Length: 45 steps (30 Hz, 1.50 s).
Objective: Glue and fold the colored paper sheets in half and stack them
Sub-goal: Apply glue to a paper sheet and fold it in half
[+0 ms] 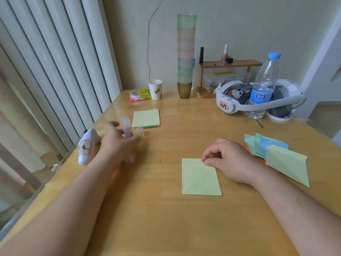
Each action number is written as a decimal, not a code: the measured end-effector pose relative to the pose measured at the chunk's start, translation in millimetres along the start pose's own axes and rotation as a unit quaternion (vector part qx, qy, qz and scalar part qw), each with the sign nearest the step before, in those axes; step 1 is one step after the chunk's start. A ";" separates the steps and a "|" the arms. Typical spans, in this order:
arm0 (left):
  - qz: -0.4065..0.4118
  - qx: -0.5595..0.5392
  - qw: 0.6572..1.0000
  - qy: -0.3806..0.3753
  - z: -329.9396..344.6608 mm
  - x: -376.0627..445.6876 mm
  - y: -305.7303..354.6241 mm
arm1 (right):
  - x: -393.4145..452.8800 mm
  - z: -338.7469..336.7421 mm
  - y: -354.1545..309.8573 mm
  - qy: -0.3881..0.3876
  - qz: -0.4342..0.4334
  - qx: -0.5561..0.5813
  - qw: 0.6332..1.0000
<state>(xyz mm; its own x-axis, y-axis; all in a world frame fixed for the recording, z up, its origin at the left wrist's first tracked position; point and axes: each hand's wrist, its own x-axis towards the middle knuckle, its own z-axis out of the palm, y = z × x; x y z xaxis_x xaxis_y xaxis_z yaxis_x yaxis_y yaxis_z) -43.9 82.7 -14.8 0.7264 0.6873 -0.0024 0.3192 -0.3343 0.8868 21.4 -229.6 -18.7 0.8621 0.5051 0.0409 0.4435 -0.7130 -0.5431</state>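
Right hand pinching top right corner of folded yellow-green sheet, lying in front, long axis running away from person. Left hand reaching far left, fingers spread beside upright glue stick; grip unclear. Folded stack sitting just right of right hand, nearer hand for stacking. Unfolded pile lying beyond glue. Headset label reading "149"; bottle label unreadable.

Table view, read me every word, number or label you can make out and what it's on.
"149": orange sticker on the white headset.
One handwritten black character, unclear: label on the white controller.
Water bottle: blue label, print too blurred to read.
Glue stick and yellow packet: print too small.
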 end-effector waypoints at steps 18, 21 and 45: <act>0.083 -0.412 0.814 -0.402 52.0 -74.6 42.2 | -12.5 13.5 -43.2 -0.011 -0.148 0.435 0.888; 0.107 -0.401 0.806 -0.422 59.5 -78.4 41.6 | -13.6 13.2 -46.0 0.013 -0.141 0.430 0.892; 0.267 0.303 0.892 -0.201 52.0 -42.9 13.6 | 11.6 -17.7 -3.4 0.083 0.177 0.725 0.660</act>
<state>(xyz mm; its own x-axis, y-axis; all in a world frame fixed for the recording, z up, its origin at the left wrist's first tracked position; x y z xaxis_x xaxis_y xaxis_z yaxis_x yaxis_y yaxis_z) -39.1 15.1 -26.7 0.9943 0.0786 0.0718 0.0437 -0.9162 0.3982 34.3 -229.9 -1.5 0.9171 0.2862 -0.2776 -0.3905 0.5048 -0.7698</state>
